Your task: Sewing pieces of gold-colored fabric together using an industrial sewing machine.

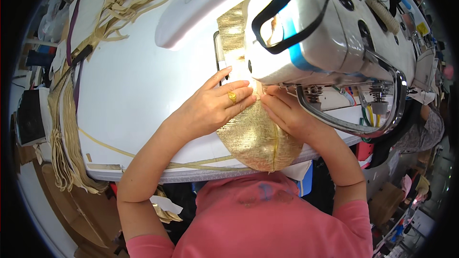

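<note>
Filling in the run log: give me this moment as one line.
left hand flat on gold fabric | right hand pressing fabric beside it | sewing machine head above | gold strips at white table's left edge

We see a white desk carrying a sewing machine, gold pleated fabric draped over its near edge, and beige strips piled at the far left.
</note>
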`<state>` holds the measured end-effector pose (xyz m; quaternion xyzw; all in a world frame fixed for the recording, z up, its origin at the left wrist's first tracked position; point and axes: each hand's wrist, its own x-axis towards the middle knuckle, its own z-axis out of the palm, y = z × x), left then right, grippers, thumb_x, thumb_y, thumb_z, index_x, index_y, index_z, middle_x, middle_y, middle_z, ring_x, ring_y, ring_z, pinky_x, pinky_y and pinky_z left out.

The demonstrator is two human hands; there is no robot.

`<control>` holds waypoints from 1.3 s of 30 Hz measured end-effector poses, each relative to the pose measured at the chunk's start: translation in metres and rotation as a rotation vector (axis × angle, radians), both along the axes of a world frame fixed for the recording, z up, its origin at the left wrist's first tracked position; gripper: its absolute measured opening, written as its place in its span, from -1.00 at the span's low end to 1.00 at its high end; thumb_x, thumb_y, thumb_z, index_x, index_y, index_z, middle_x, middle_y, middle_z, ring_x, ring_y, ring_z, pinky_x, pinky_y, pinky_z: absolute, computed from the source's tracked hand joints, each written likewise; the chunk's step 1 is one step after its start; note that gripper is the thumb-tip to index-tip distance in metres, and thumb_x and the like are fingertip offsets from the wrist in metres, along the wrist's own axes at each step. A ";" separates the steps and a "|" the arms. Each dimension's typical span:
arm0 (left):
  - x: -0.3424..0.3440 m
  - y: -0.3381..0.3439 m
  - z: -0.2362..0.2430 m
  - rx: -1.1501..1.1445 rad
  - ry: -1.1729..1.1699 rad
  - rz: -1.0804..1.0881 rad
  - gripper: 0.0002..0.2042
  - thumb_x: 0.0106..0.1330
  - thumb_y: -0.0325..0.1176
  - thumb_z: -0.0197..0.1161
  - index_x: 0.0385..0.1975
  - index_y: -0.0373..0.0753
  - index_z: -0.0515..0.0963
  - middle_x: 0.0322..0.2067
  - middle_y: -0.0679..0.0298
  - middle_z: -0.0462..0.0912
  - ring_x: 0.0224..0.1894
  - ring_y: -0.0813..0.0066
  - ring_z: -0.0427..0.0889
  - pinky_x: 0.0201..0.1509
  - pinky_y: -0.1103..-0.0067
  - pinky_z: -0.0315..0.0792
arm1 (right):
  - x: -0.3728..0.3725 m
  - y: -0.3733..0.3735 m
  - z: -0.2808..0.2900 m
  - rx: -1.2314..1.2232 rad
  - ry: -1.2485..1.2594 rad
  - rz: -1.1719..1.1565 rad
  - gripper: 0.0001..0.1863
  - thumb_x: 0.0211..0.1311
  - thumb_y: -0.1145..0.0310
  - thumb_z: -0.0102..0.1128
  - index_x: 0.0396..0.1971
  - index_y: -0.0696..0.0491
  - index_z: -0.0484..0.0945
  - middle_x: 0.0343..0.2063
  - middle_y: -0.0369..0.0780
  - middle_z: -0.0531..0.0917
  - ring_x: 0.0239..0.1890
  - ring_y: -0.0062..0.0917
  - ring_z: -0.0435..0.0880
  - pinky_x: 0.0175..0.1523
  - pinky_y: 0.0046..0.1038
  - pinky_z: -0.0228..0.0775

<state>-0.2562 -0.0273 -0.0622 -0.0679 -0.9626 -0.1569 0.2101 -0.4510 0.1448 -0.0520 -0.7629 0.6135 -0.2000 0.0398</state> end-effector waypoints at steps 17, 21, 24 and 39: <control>-0.006 0.005 -0.006 0.024 0.187 0.009 -0.81 0.18 -0.49 0.36 -0.22 -0.36 0.68 -0.24 0.29 0.59 -0.06 0.37 0.63 0.27 0.26 0.49 | 0.004 -0.002 0.003 -0.044 0.315 -0.023 -0.73 0.00 0.56 0.46 -0.23 0.15 0.66 -0.25 -0.22 0.65 -0.21 -0.39 0.70 -0.12 -0.37 0.60; -0.007 0.006 -0.010 0.041 0.220 0.014 -0.86 0.15 -0.51 0.42 -0.34 -0.39 0.63 -0.33 0.28 0.52 -0.20 0.34 0.59 0.08 0.35 0.55 | 0.007 -0.007 0.005 -0.116 0.173 -0.049 -0.74 -0.02 0.55 0.46 -0.26 0.11 0.67 -0.28 -0.25 0.66 -0.26 -0.41 0.71 -0.19 -0.40 0.58; -0.007 0.007 -0.008 0.037 0.244 0.006 -0.86 0.14 -0.52 0.42 -0.38 -0.39 0.60 -0.37 0.28 0.48 -0.27 0.32 0.56 -0.07 0.41 0.55 | 0.007 -0.008 0.005 -0.159 0.136 -0.032 -0.72 -0.04 0.55 0.46 -0.26 0.11 0.67 -0.28 -0.25 0.66 -0.28 -0.41 0.71 -0.21 -0.40 0.57; -0.002 0.004 -0.002 -0.089 0.162 -0.009 -0.84 0.19 -0.49 0.35 -0.25 -0.36 0.68 -0.29 0.29 0.54 -0.16 0.35 0.60 0.15 0.41 0.54 | 0.009 -0.010 0.008 -0.140 0.098 -0.067 -0.70 -0.08 0.57 0.45 -0.26 0.10 0.67 -0.29 -0.26 0.66 -0.30 -0.42 0.71 -0.21 -0.40 0.58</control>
